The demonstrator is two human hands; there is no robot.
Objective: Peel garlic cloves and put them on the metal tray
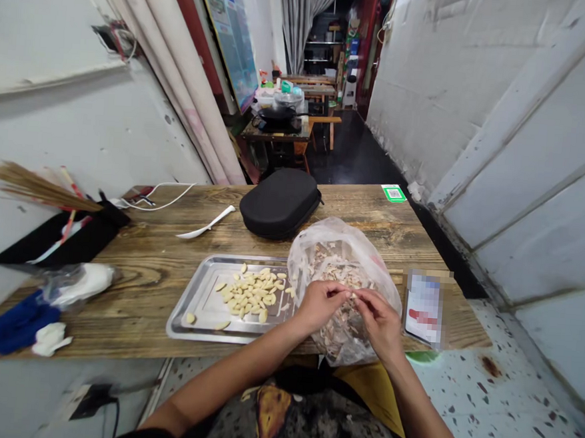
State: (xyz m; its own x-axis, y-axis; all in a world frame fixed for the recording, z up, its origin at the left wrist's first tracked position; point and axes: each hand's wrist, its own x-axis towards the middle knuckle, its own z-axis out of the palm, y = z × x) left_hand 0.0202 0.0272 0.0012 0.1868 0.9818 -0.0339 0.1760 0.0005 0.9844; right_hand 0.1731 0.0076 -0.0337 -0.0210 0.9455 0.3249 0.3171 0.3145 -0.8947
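Note:
Over an open clear plastic bag (316,237), my left hand (320,306) and my right hand (381,322) meet fingertip to fingertip. Both are closed in a pinch on a small pale garlic clove (352,295), mostly hidden by the fingers. Papery garlic skins (336,269) in pinkish and brown tones fill the bag. Left of it, partly behind my left forearm, lies a shallow metal tray (186,305). Peeled garlic cloves (250,293), cream-yellow and smooth, are heaped in its middle, with a few strays near its front edge.
A black zip case (280,201) stands behind the bag, a white curved utensil (206,223) left of it. A phone (424,308) lies at the right. A black holder (71,237) with a straw brush, a blue cloth (12,323) and crumpled tissue (51,339) occupy the left end.

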